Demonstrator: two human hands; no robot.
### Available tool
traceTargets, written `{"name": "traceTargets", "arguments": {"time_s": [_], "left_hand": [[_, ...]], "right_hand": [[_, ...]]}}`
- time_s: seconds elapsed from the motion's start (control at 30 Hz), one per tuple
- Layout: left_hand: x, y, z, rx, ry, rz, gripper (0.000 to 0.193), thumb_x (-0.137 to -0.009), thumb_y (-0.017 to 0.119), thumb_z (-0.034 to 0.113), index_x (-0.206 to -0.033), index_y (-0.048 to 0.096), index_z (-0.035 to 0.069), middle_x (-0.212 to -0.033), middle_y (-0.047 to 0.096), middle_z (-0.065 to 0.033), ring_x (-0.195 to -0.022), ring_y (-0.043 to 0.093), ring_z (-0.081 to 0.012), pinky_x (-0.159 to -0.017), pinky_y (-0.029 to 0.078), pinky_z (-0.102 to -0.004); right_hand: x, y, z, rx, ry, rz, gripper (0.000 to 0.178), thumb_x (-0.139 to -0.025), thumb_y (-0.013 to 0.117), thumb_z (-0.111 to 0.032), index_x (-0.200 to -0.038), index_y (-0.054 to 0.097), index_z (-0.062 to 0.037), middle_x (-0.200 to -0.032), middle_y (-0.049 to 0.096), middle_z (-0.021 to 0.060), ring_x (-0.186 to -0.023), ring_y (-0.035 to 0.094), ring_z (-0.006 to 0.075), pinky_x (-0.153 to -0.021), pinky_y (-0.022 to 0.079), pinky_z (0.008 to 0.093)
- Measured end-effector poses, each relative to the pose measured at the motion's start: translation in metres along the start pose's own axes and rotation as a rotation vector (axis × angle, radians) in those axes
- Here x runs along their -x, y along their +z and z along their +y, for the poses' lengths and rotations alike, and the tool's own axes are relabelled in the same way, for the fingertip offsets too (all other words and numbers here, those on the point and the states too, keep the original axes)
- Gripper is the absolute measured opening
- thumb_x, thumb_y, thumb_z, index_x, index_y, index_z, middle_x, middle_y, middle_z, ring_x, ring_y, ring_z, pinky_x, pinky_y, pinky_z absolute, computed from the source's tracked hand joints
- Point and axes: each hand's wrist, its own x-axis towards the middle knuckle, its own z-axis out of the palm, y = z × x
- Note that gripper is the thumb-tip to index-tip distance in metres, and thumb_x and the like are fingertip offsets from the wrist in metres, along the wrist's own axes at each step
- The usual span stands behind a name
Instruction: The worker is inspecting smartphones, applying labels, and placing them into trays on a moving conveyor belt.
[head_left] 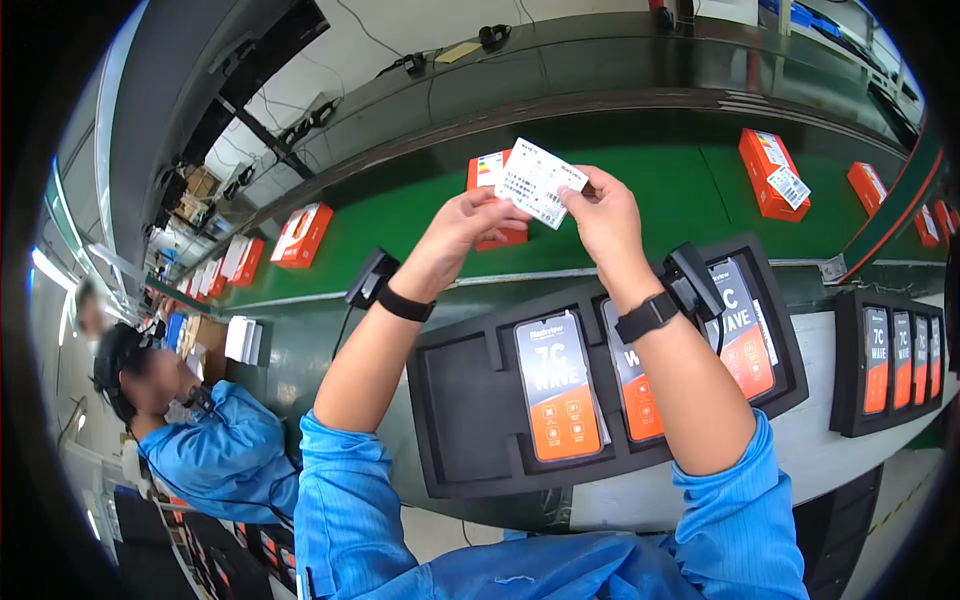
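Over the green conveyor belt I hold a small white label sheet [537,180] printed with barcodes and text. My right hand [608,215] pinches its right edge, thumb on top. The fingers of my left hand [465,232] are closed at its lower left edge. Behind the sheet, an orange box [513,238] is partly covered by the sheet and my left fingers. Below my forearms lies a black foam tray [465,480] with several phones in printed grey-and-orange film; my right forearm hides part of them. The tray's left compartment shows no phone.
Another black tray [850,420] of phones stands at the right. More orange boxes [775,175] sit along the belt [640,165], with one orange box [302,236] to the left. A metal-edged rail [890,225] crosses at right. A co-worker [215,440] in blue sits at left.
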Motion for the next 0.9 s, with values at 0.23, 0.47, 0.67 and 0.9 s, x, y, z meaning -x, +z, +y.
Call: {"name": "traceTargets", "arguments": {"time_s": [0.23,0.47,0.67,0.9], "left_hand": [[-0.025,-0.036,-0.03,-0.138,-0.052,0.427,0.008,-0.086,0.066,0.013,-0.084,0.065,0.005,-0.073,0.067,-0.0011,-0.064,0.06,-0.0067,-0.054,0.039,-0.0214],[-0.029,-0.057,-0.067,-0.635,-0.329,0.432,0.043,-0.092,0.057,0.039,-0.069,0.065,0.005,-0.057,0.061,-0.0031,-0.05,0.058,-0.0124,-0.046,0.041,-0.0283],[0.095,0.042,0.011,-0.657,-0.177,0.309,0.049,-0.097,0.054,0.038,-0.067,0.063,0.0,-0.052,0.056,-0.0021,-0.046,0.052,-0.0075,-0.045,0.04,-0.0239],[0.205,0.077,-0.003,-0.544,-0.221,0.197,0.035,-0.096,0.057,0.018,-0.122,0.057,-0.005,-0.103,0.067,-0.0119,-0.091,0.063,-0.0145,-0.08,0.05,-0.0279]], "right_hand": [[-0.004,-0.005,0.001,0.219,-0.02,0.051,0.034,-0.082,0.065,-0.015,-0.113,0.06,-0.0026,-0.096,0.069,0.0069,-0.08,0.065,0.0168,-0.074,0.051,0.0301],[0.008,0.001,-0.023,0.369,-0.05,-0.185,0.018,-0.083,0.06,-0.017,-0.092,0.07,-0.0057,-0.088,0.07,0.0092,-0.079,0.068,0.0229,-0.071,0.052,0.0331],[0.003,-0.005,-0.025,0.563,-0.154,-0.235,0.017,-0.083,0.062,-0.023,-0.084,0.071,-0.0074,-0.083,0.07,0.0114,-0.079,0.067,0.0318,-0.07,0.052,0.0389],[0.018,0.011,-0.043,0.583,-0.149,-0.329,0.02,-0.083,0.06,-0.02,-0.091,0.072,-0.0057,-0.084,0.071,0.0087,-0.079,0.067,0.0204,-0.073,0.05,0.0311]]}}
